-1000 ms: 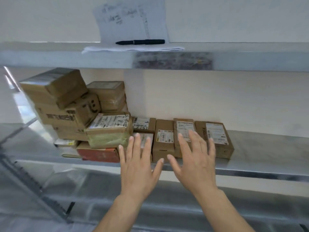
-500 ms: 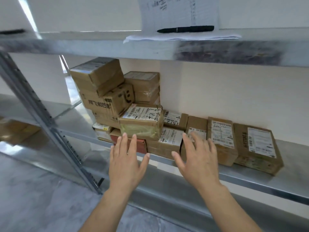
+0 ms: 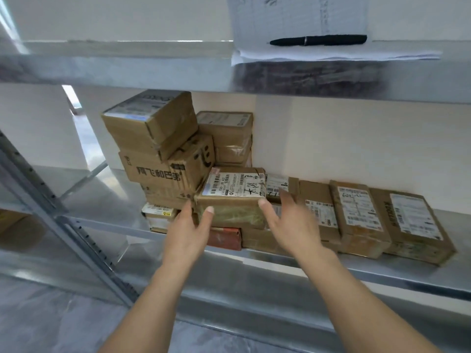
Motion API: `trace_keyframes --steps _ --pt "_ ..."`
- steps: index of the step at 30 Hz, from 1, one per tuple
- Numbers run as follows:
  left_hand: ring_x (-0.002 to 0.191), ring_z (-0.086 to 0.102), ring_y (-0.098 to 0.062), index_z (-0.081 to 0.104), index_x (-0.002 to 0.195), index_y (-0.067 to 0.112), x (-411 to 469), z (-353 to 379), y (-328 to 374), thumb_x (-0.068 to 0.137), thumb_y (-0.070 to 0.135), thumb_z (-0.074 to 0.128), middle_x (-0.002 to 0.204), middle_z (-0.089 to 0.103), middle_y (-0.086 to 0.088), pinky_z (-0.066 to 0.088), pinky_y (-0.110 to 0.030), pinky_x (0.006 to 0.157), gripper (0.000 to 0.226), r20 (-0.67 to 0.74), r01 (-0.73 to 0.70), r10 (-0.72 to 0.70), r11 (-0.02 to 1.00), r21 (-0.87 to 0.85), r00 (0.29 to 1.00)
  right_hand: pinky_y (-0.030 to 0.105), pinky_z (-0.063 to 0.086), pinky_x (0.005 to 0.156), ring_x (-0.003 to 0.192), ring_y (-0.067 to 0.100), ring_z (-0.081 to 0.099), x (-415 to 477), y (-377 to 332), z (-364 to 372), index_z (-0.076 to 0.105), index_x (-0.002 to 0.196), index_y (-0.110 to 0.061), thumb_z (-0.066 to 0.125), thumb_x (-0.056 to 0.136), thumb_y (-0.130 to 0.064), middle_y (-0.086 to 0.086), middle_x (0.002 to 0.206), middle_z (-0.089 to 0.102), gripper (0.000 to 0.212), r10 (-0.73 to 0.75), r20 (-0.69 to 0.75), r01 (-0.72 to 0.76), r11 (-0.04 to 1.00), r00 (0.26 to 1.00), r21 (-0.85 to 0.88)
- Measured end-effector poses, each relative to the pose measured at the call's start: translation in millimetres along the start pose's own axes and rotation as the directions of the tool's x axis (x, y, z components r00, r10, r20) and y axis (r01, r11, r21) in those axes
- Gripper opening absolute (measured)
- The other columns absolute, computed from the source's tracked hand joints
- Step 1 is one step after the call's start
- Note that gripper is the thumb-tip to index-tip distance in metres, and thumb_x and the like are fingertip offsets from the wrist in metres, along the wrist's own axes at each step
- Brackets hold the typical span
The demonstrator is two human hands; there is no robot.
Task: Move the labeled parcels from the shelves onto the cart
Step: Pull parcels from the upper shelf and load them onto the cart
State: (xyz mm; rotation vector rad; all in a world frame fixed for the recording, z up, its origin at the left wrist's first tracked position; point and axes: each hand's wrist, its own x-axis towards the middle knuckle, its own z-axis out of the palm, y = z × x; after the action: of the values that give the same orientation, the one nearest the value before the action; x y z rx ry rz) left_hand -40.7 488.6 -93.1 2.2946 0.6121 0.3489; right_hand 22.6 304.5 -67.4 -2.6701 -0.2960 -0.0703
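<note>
the left hand (image 3: 188, 233) and right hand (image 3: 290, 225) have risen to flank the parcel (image 3: 234, 197). both are spread, thumbs seemingly touching its near face; not yet clamped, so the lift looks next.

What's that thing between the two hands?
A parcel with a scribbled white label sits between the left hand and the right hand, atop a red box. The head view shows it.

A black pen (image 3: 318, 40) lies lengthwise on a thin stack of white papers (image 3: 331, 56), a sheet with faint handwriting (image 3: 293, 16) stands up behind it against the white wall (image 3: 114, 16), and a grey marbled floor (image 3: 51, 324) shows at the lower left.
</note>
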Motion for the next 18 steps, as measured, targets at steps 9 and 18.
trace_keyframes --steps 9,18 --pt "0.117 0.051 -0.033 0.054 0.124 0.01 20 -4 7 0.097 0.046 0.038 0.126 0.058 -0.014 0.039 -0.036 0.092 0.048 0.055 0.067 -0.06 0.988 -0.141 0.997 0.028 0.039 0.084 0.119 0.029 0.054 16 -19 17 0.046 0.135 -0.011 0.024 0.102 -0.046 0.012 0.129 0.058 0.053 0.046 0.115 -0.086 0.924 0.992 0.372" --pt "0.109 0.049 -0.011 0.048 0.134 0.034 5 -14 0 0.095 0.034 0.047 0.116 0.052 0.015 0.039 -0.028 0.09 0.039 0.151 0.038 0.021 0.925 -0.377 0.988 0.028 0.037 0.095 0.125 0.021 0.048 -6 -17 12 0.043 0.139 -0.019 0.031 0.103 -0.034 0.002 0.136 0.054 0.041 -0.022 0.088 -0.024 0.87 0.996 0.492"
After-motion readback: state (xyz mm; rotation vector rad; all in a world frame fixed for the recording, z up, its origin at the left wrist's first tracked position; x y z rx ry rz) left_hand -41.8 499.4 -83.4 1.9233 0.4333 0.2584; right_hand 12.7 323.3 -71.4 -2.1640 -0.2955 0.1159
